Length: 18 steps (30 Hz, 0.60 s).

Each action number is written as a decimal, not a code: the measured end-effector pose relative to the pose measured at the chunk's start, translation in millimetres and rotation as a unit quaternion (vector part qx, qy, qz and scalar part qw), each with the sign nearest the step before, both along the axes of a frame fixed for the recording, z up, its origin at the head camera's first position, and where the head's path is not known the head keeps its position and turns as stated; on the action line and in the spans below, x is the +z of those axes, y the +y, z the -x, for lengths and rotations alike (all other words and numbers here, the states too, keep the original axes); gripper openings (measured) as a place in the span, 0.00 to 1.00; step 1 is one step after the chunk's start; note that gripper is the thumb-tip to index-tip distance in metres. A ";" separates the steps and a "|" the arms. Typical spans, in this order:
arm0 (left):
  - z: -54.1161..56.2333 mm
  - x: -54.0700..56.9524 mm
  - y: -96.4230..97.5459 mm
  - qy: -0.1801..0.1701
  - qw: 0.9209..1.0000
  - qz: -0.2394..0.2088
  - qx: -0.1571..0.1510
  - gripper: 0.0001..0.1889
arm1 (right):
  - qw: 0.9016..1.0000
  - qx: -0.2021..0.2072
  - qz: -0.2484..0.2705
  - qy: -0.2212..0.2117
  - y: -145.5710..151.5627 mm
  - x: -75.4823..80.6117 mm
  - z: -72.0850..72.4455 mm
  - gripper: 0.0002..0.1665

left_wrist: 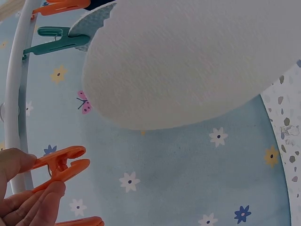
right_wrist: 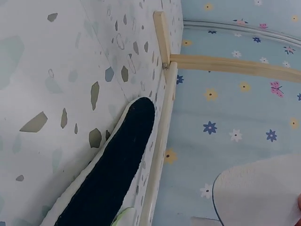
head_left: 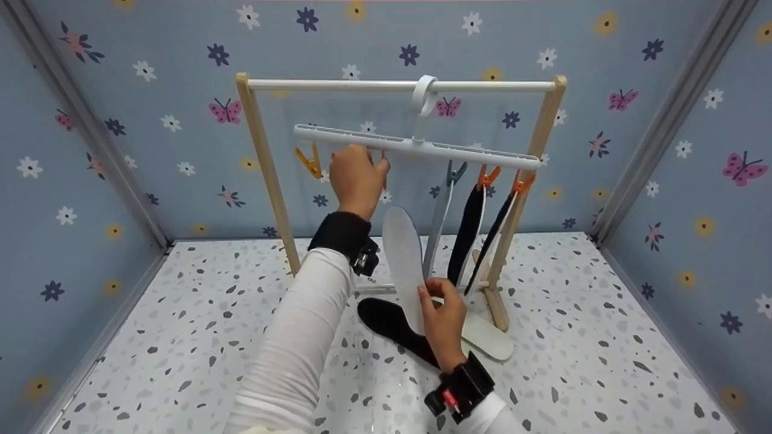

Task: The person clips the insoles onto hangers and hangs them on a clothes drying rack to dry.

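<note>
My left hand [head_left: 360, 181] is up under the white hanger [head_left: 374, 140]. Its thumb and fingers pinch the handles of an orange clip [left_wrist: 59, 165], whose jaws stand apart around nothing. Lower down, my right hand [head_left: 444, 313] pinches a pale insole [head_left: 401, 259] by its edge, between thumb and fingers. This insole points upward, its rounded top below the hanger and apart from the orange clip in the left wrist view. A grey insole [head_left: 435, 232] hangs from a blue-green clip [head_left: 455, 173], and two black insoles [head_left: 467, 235] hang from orange clips [head_left: 488, 176] on the right.
A wooden rack [head_left: 265, 169] carries the hanger on its white top bar [head_left: 338, 85]. On the speckled table [head_left: 199, 337] lie a black insole [head_left: 386, 322] and a pale greenish insole [head_left: 490, 339]. A yellow clip [head_left: 309, 161] hangs at the hanger's left end.
</note>
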State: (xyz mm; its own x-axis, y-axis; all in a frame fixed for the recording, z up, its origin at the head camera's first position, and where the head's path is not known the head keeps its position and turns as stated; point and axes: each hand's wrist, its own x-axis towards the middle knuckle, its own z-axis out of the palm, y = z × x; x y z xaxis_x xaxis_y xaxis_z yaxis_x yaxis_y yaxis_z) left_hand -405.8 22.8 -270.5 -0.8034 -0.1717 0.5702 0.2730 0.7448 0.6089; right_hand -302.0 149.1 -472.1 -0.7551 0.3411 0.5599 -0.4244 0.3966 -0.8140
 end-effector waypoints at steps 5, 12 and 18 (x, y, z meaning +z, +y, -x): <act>-0.8 -0.2 0.3 -0.004 1.000 -0.002 0.003 0.12 | 0.999 -0.030 -0.016 0.026 -6.8 -5.1 7.0 0.03; -2.0 -0.4 0.2 -0.002 1.000 -0.005 0.002 0.13 | 0.995 -0.050 -0.049 0.071 -15.2 -10.3 14.5 0.03; -1.7 0.1 0.7 0.014 1.000 0.016 0.014 0.21 | 0.994 -0.045 -0.056 0.082 -22.6 -9.8 21.9 0.03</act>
